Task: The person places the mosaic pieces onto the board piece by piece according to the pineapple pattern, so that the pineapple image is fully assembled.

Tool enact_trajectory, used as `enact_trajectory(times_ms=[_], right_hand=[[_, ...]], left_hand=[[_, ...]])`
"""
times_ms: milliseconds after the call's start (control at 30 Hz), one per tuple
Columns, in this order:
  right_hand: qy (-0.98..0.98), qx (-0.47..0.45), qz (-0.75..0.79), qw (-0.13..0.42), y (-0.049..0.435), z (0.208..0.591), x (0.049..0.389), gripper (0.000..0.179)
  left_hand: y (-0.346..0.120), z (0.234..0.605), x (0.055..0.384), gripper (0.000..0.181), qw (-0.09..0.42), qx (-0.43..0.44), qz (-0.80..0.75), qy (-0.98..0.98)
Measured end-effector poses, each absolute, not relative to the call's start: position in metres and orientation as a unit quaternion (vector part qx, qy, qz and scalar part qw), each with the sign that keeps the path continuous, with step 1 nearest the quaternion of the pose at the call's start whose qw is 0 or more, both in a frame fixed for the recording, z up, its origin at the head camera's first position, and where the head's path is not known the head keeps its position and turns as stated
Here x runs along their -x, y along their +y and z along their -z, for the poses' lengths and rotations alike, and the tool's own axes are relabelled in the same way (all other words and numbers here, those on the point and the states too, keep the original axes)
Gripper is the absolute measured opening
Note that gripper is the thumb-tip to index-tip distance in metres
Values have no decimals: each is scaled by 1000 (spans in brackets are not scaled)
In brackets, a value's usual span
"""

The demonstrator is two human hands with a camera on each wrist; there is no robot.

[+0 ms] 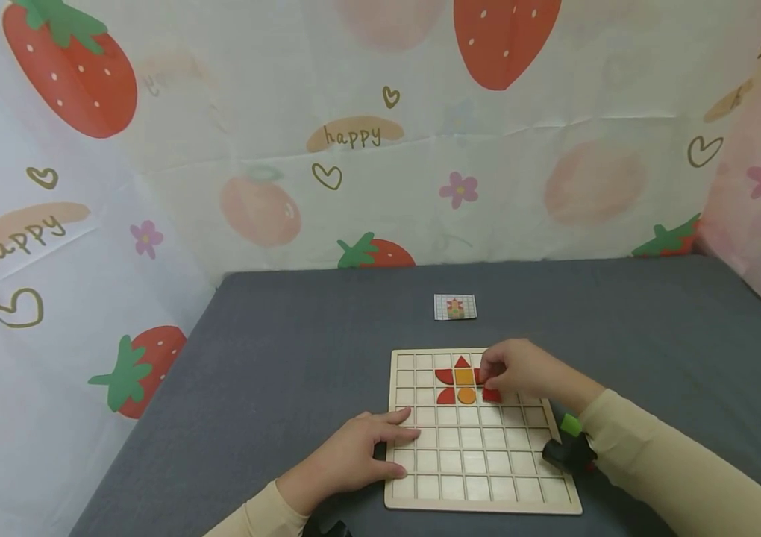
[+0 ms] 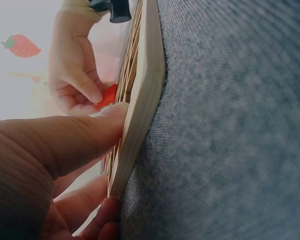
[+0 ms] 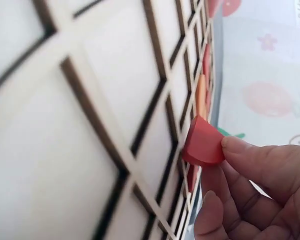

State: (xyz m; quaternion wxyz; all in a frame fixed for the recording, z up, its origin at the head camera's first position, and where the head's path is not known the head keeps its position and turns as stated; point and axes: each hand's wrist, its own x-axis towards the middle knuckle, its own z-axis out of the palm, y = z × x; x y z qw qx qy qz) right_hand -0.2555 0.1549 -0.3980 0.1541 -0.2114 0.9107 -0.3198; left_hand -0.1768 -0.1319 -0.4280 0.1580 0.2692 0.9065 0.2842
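Observation:
A wooden grid board (image 1: 449, 488) lies on the dark grey cloth. My right hand (image 1: 524, 367) pinches a red quarter-circle piece (image 3: 205, 145) between thumb and fingers, tilted over a square right of the orange circle (image 1: 466, 396). Along the board's left edge rests my left hand (image 1: 356, 453), fingers spread and thumb on the rim. Set in the upper squares are a red triangle (image 1: 462, 362), an orange square (image 1: 464, 377) and two red curved pieces on the left, one above the other (image 1: 445, 396). Another red piece (image 1: 477, 375) beside the orange square is partly hidden by my right fingers.
Behind the board lies a small card (image 1: 455, 307) printed with a coloured pattern on a grid. A bright green item (image 1: 571, 425) shows by my right wrist, next to the black wrist camera (image 1: 565, 453). Strawberry-print curtains (image 1: 367, 194) hang at the back and sides.

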Motion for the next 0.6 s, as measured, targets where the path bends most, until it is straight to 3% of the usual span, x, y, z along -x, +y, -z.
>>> enact_trajectory(times_ms=[600], right_hand=[[920, 188, 313, 145, 147, 403, 256, 16]], left_hand=[[-131, 426, 176, 50, 163, -268, -288, 905]])
